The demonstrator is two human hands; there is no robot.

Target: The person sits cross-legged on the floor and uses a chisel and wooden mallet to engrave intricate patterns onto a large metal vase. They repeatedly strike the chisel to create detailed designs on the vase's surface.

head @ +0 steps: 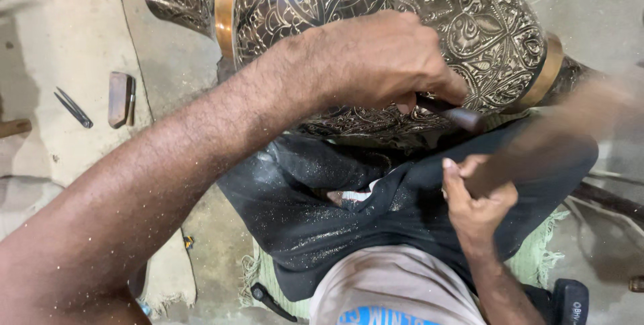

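Observation:
A large dark metal vase point(376, 23) with fine engraved floral patterns and brass bands lies on its side across my lap. My left hand point(379, 60) rests on its belly, fingers closed around a short dark chisel point(453, 114) whose tip meets the vase's lower side. My right hand point(476, 197) is closed on the handle of a wooden mallet point(557, 130), which is blurred by motion to the right of the chisel. A black cloth point(322, 197) dusted with metal filings covers my lap under the vase.
On the pale mat at left lie a thin pointed metal tool point(74, 108) and a small brown block point(119, 99). A wooden handle end point(13, 127) shows at the left edge. A green fringed mat point(537, 258) lies under me on the concrete floor.

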